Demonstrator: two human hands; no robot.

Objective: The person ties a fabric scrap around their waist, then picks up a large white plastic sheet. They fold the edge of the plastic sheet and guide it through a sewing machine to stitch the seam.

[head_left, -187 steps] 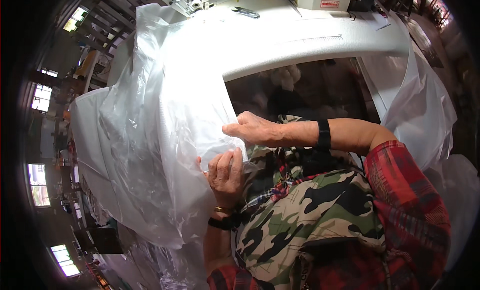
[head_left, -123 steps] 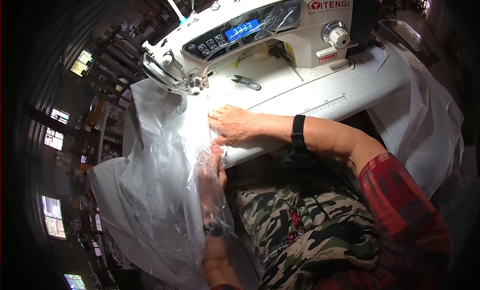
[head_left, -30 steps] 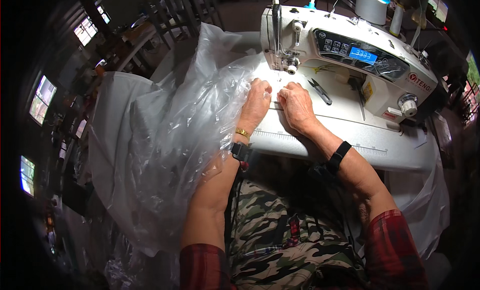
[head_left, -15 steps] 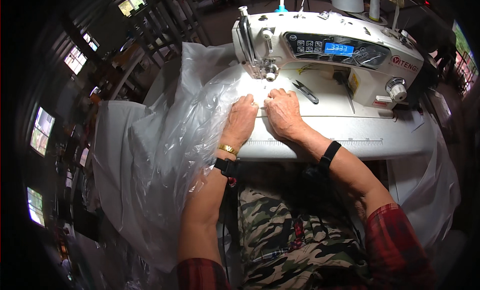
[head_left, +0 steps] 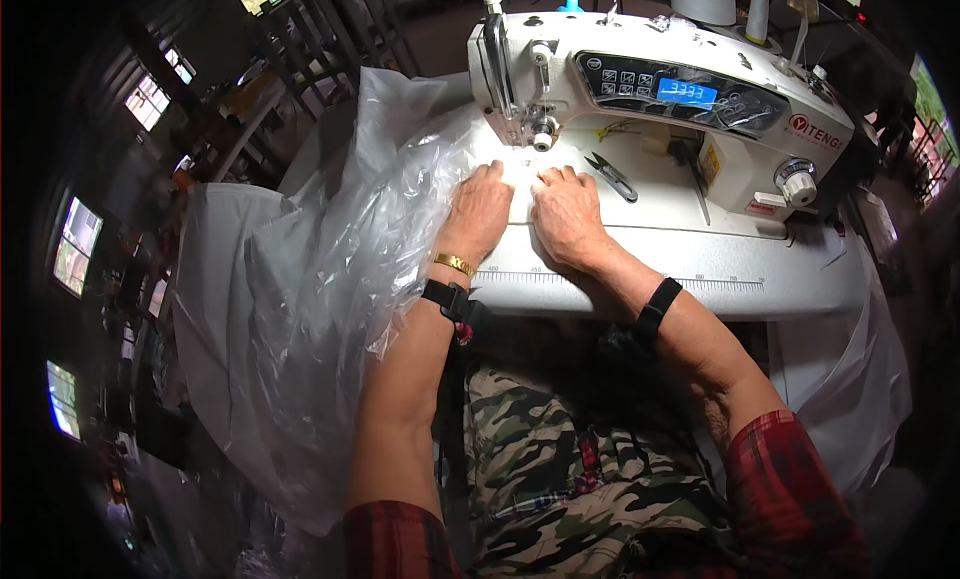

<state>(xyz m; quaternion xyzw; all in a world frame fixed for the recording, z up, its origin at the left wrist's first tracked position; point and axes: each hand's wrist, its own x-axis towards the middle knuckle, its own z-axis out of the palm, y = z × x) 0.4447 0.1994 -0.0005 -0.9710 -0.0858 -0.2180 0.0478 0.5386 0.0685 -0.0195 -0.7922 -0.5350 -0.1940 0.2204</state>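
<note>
White sewing machine (head_left: pixel 640 89): 1 | hands (head_left: pixel 478 214): 2 | dark snips (head_left: pixel 614 179): 1

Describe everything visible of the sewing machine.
The sewing machine stands upright on the white table, its smooth white body apparently painted metal. Its front has a dark control panel with buttons and a lit blue screen; a round knob sits at the right end, the needle head at the left. The left hand and right hand lie just before the needle head, where glare hides detail.
</note>
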